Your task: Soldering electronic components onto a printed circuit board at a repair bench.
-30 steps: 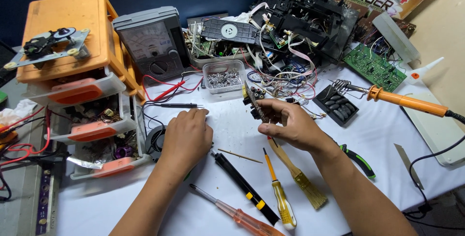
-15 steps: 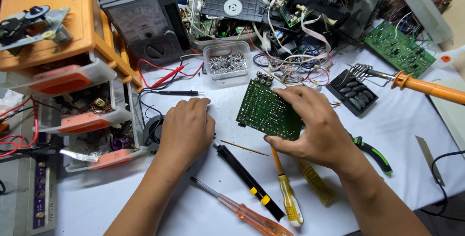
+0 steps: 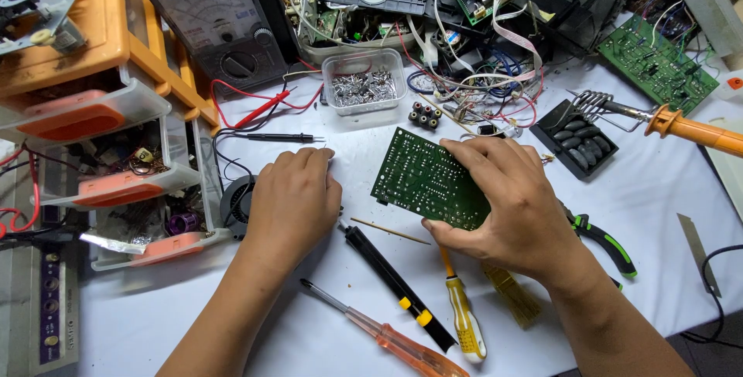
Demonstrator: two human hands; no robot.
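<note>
My right hand (image 3: 507, 203) grips a green circuit board (image 3: 422, 176) by its right edge, solder side up, tilted just above the white table. My left hand (image 3: 292, 199) lies palm down on the table to the board's left, fingers loosely curled, holding nothing. Under the board lie a black desoldering pump (image 3: 395, 284), a yellow-handled screwdriver (image 3: 464, 323) and an orange-handled screwdriver (image 3: 395, 342). A thin wooden stick (image 3: 391, 231) sits between the hands.
An orange drawer cabinet (image 3: 93, 98) stands at the left with an analog multimeter (image 3: 217, 21) behind. A clear tub of metal parts (image 3: 364, 83), tangled wires and boards fill the back. A soldering iron (image 3: 689, 129) and green pliers (image 3: 604, 238) lie at the right.
The right hand turned the circuit board from edge-on to flat, solder side up, and lowered it toward the table. The left hand stayed in place.
</note>
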